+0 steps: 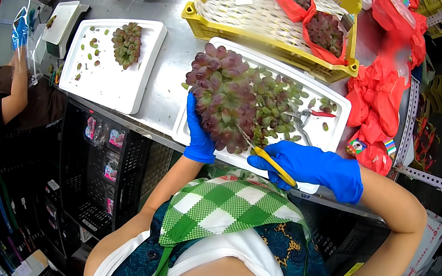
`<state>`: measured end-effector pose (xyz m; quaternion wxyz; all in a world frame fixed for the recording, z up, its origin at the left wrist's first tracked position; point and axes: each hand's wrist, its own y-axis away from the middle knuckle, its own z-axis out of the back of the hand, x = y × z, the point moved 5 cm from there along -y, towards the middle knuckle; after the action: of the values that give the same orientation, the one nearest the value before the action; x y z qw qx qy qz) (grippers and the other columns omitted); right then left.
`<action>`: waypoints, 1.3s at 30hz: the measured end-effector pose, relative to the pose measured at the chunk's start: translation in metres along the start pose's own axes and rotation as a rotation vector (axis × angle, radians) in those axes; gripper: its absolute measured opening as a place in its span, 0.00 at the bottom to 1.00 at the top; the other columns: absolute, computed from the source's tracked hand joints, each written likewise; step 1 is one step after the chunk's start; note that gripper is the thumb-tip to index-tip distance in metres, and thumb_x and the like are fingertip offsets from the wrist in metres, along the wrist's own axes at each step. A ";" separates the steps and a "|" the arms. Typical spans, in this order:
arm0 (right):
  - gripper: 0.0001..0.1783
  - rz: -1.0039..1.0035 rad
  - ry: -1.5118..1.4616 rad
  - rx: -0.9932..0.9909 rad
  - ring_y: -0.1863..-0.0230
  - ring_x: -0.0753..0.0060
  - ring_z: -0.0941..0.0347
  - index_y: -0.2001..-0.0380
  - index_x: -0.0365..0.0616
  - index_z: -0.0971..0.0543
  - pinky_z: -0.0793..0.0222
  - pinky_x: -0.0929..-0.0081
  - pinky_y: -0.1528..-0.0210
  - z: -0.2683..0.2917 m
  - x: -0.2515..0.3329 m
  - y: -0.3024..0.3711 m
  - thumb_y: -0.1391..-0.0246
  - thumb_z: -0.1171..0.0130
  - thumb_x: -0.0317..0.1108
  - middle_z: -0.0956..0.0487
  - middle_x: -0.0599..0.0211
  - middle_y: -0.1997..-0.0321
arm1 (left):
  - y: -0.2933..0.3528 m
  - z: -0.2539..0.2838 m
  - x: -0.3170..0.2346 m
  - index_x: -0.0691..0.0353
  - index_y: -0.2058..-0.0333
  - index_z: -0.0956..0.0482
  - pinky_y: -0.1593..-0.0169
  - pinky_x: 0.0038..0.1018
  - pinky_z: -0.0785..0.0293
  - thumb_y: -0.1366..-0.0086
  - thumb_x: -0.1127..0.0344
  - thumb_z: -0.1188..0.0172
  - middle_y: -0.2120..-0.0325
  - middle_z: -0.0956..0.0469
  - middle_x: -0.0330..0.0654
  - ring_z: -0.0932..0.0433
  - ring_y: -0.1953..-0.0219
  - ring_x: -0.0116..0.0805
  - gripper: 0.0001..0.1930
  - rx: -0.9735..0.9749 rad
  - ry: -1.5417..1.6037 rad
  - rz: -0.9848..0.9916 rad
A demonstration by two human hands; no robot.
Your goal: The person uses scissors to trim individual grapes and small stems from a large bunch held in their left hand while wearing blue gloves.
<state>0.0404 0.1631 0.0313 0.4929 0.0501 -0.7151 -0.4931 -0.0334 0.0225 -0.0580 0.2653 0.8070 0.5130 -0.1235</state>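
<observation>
A large bunch of purple-red grapes (223, 94) is held over the near part of a white tray (324, 141). Blue-gloved, my left hand (198, 134) supports it from its left side, fingers partly hidden behind the fruit. My right hand (307, 168), also gloved in blue, is closed around yellow-handled scissors (272, 163). Their tips reach the lower right side of the bunch; whether the blades are apart I cannot tell. A pile of greenish grapes (278, 98) lies on the tray right of the bunch. Beside it rests a red-handled cutting tool (317, 113).
Left of me, another white tray (148, 66) carries a small bunch (126, 44) and loose grapes. Beyond my tray stands a yellow crate (267, 45) with foam netting and red-wrapped bunches. Red bags (378, 101) crowd the right; a scale (65, 22) and another person's arm (18, 78) are far left.
</observation>
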 end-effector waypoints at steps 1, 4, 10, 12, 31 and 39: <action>0.29 0.000 -0.001 -0.001 0.81 0.80 0.32 0.65 0.41 0.27 0.37 0.82 0.81 -0.002 -0.001 -0.001 0.53 0.50 0.59 0.30 0.69 0.83 | 0.000 0.000 0.000 0.56 0.44 0.46 0.44 0.39 0.42 0.37 0.46 0.68 0.46 0.42 0.45 0.39 0.46 0.42 0.28 -0.001 -0.005 0.008; 0.27 -0.132 -0.248 0.011 0.82 0.80 0.33 0.64 0.41 0.27 0.38 0.83 0.82 -0.006 -0.009 -0.001 0.52 0.51 0.57 0.30 0.70 0.82 | -0.001 0.000 0.000 0.56 0.44 0.47 0.43 0.39 0.42 0.37 0.46 0.68 0.46 0.42 0.45 0.40 0.45 0.42 0.28 0.020 0.009 0.013; 0.27 -0.027 -0.474 0.035 0.79 0.78 0.30 0.69 0.44 0.23 0.36 0.82 0.78 -0.003 -0.003 0.005 0.52 0.51 0.58 0.27 0.69 0.80 | -0.007 0.004 0.001 0.55 0.43 0.47 0.42 0.40 0.46 0.37 0.46 0.69 0.45 0.44 0.45 0.42 0.44 0.43 0.28 0.036 0.056 0.002; 0.28 -0.010 -0.471 0.005 0.81 0.78 0.31 0.70 0.41 0.23 0.36 0.82 0.78 -0.001 0.000 0.006 0.52 0.51 0.59 0.27 0.68 0.82 | -0.007 0.003 0.001 0.55 0.43 0.48 0.42 0.40 0.46 0.38 0.45 0.70 0.45 0.44 0.45 0.43 0.44 0.43 0.29 0.045 0.056 0.006; 0.21 -0.042 -0.110 -0.225 0.88 0.83 0.38 0.75 0.44 0.23 0.43 0.83 0.85 0.004 0.007 0.018 0.53 0.45 0.52 0.32 0.73 0.89 | -0.008 0.007 0.004 0.56 0.44 0.47 0.43 0.40 0.44 0.37 0.46 0.69 0.46 0.43 0.45 0.40 0.45 0.42 0.28 0.051 0.047 0.001; 0.28 -0.098 -0.141 -0.072 0.84 0.79 0.33 0.68 0.43 0.25 0.38 0.81 0.81 0.000 0.007 0.014 0.51 0.54 0.60 0.28 0.69 0.84 | -0.005 0.007 0.003 0.55 0.43 0.47 0.43 0.40 0.43 0.38 0.45 0.68 0.46 0.43 0.44 0.41 0.45 0.42 0.29 0.037 0.014 0.006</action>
<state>0.0424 0.1662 0.0466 0.4183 0.0324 -0.7265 -0.5442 -0.0356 0.0224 -0.0668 0.2471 0.8141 0.5100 -0.1267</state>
